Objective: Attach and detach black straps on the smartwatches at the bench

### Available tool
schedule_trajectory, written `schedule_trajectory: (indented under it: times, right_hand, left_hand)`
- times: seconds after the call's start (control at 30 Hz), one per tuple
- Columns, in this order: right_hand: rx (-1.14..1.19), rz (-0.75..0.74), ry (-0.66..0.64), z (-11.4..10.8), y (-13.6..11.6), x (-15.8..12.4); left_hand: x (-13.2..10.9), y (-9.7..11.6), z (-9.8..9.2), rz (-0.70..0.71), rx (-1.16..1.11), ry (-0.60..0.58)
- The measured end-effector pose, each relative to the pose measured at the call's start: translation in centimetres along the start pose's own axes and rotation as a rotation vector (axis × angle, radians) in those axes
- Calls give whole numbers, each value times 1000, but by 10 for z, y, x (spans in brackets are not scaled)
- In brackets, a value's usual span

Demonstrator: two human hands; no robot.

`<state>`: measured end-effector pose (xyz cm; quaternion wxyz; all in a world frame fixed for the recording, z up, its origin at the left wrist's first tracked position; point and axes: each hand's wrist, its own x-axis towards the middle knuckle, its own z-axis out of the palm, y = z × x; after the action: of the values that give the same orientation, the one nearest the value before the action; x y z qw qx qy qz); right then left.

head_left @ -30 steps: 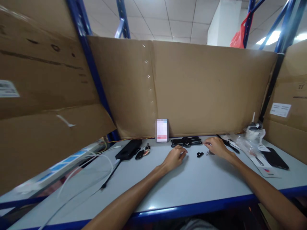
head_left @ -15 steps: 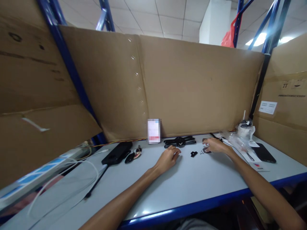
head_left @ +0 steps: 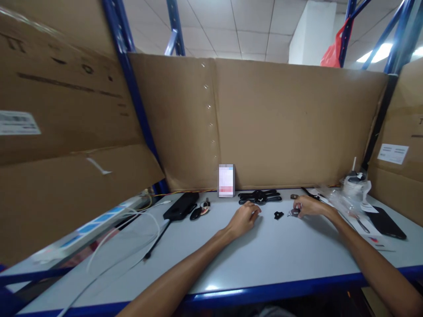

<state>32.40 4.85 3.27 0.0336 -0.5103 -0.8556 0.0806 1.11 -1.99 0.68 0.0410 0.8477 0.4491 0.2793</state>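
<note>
My left hand (head_left: 245, 217) rests on the grey table, its fingers loosely bent and apart with nothing visible in them. Just behind it lies a black frame with several arms (head_left: 260, 197). My right hand (head_left: 309, 206) reaches down with its thumb and fingers closed around a small dark grey piece (head_left: 294, 212) at the tabletop. Tiny silvery bits (head_left: 290, 214), too small to name, lie beside that piece. Between the hands is a small black bracket-like part (head_left: 279, 215). A small brown block (head_left: 294, 197) sits behind my right fingers.
A lit phone (head_left: 226, 181) leans against the cardboard. To the left lie a black power bank (head_left: 181, 206), keys (head_left: 205, 207) and white cables (head_left: 158, 226). A dark phone (head_left: 386, 222), plastic bags (head_left: 340, 203) and a lidded cup (head_left: 355, 185) are on the right.
The view has turned left, so the scene sits farther right. My right hand has drawn nearer, from beside the brown block to the dark grey piece. My left hand stays put.
</note>
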Motion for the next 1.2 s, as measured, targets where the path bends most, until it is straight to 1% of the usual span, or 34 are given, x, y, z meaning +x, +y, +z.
schedule_trajectory:
  times: [0.1, 0.27, 0.4, 0.53, 0.6, 0.73, 0.8, 0.87, 1.0, 1.1, 1.2]
  right_hand:
    - [18, 49, -60, -6, -7, -5]
    - [-3, 160, -71, -16, -12, -11]
    - [-24, 158, -109, -19, -6, -15]
    - [-34, 200, -159, -25, 4, -19]
    - [-36, 230, -105, -29, 10, -21]
    - [-66, 311, 152, -35, 19, -21]
    - [-82, 341, 216, -35, 21, -20]
    - [-89, 363, 236, -32, 23, -19]
    - [-79, 375, 218, -18, 23, -15]
    - [-56, 366, 205, -7, 22, -9]
    - [-22, 335, 192, -1, 16, -3]
  left_hand:
    - [0, -2, 0, 9, -9, 6]
    - [0, -5, 1, 26, -47, 23]
    - [-1, -6, 1, 17, -49, 19]
    - [-1, -5, 1, 23, -52, 16]
    - [-1, -6, 1, 25, -52, 19]
    - [-1, -8, 2, 26, -73, 30]
    - [-1, -9, 3, 27, -80, 37]
    - [-1, -9, 3, 27, -80, 40]
    - [-1, -10, 4, 32, -88, 51]
    - [-2, -10, 4, 31, -89, 57]
    - [-2, -9, 4, 23, -82, 53]
